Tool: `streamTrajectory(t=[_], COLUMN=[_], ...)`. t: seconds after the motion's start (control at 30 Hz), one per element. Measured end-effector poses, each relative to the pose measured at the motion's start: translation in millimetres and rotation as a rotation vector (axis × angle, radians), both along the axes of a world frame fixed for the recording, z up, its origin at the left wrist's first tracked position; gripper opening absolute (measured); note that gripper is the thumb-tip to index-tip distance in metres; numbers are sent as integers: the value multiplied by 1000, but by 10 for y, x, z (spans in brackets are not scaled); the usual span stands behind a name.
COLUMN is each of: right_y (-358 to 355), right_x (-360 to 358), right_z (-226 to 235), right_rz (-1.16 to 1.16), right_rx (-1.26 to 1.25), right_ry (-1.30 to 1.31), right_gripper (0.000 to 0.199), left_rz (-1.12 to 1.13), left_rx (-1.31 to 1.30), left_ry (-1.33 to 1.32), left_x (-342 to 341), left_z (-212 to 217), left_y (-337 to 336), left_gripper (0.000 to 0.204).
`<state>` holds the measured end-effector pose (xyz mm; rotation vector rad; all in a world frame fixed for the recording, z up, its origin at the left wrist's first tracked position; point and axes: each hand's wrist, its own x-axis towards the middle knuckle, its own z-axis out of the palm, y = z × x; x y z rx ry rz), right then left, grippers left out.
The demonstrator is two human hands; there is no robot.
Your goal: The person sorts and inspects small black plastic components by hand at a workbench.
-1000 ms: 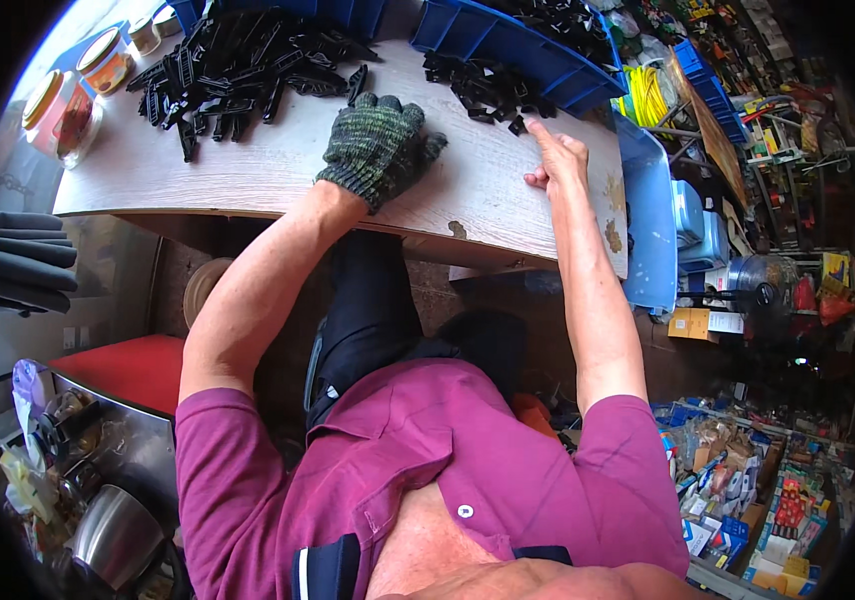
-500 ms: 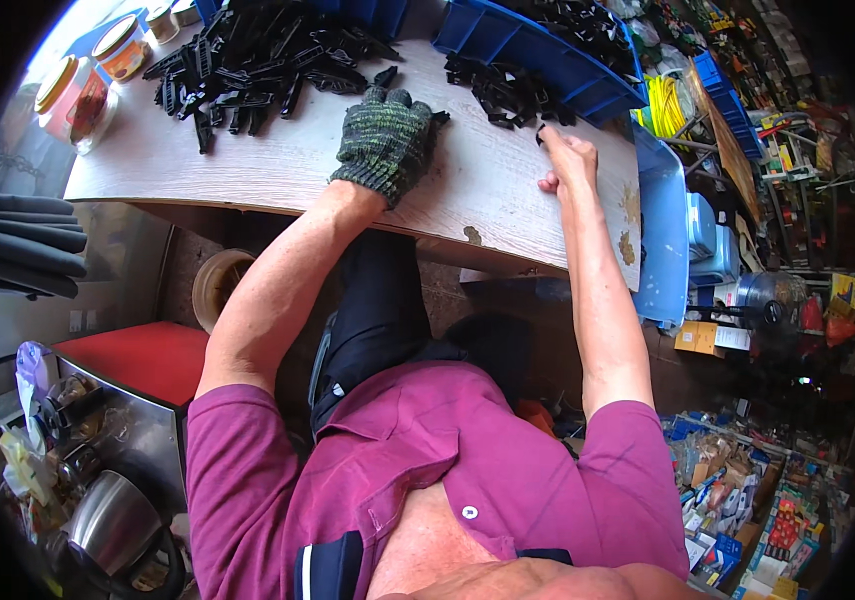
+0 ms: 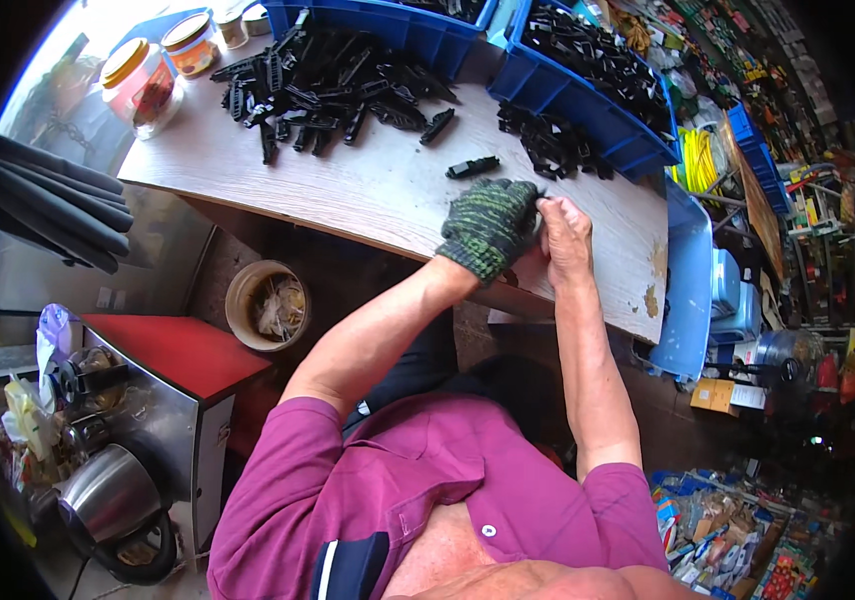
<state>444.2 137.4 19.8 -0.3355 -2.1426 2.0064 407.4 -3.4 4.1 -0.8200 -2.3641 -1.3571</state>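
My left hand (image 3: 493, 228), in a dark green and black knitted glove, is closed near the table's front edge. What it holds, if anything, is hidden. Touching or almost touching it, my bare right hand (image 3: 567, 240) pinches a small black piece (image 3: 544, 195) of which only a bit shows. Just beyond the glove lies a single black plastic part (image 3: 473, 167), with another black part (image 3: 437, 127) farther off. A large heap of long black plastic parts (image 3: 348, 85) covers the table's far left. The smaller heap of black pieces (image 3: 553, 145) lies beyond my right hand.
Blue bins stand along the table's back; the right bin (image 3: 598, 98) is full of black pieces. Lidded jars (image 3: 143, 90) stand at the far left. A bucket of scraps (image 3: 268, 305) is below the table (image 3: 378, 195). A light blue tub (image 3: 686, 285) adjoins its right end.
My right hand has come back from the smaller heap toward me. My left hand has moved right to meet it, leaving a black part on the table. The view has shifted.
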Motion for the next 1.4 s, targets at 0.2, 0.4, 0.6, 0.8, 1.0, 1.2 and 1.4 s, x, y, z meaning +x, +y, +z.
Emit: streamTrajectory(t=[0.2,0.4,0.6,0.8,1.0,1.2,1.4], right_y=[25,11,-23,-85,-112,-70,-156], right_x=[15,-8,70,111,113,90,152], right_z=[37,-52,-2,84,57,-55,-16], right_rz=[-8,-25,-60,-190,-297,-363,-330], right_rx=[53,52,-154,-315,-339,-214,-250], right_ry=[-30,52,33,-5,65,115,152], right_gripper=[26,32,30,27,28,32,24], left_rz=[-1,2,418,318,-97,-197,-186], left_rx=[-165,-212,-228,-553,-36,62,119], left_ry=[-154,35,251,181,-89,-300,-361], left_x=[20,86,-112,-274,101,138,144], left_z=[72,66,142,88,121,123,72], left_y=[42,-44,-337,-416,-287,-130,-44], left_gripper=[19,21,35,17,22,26,28])
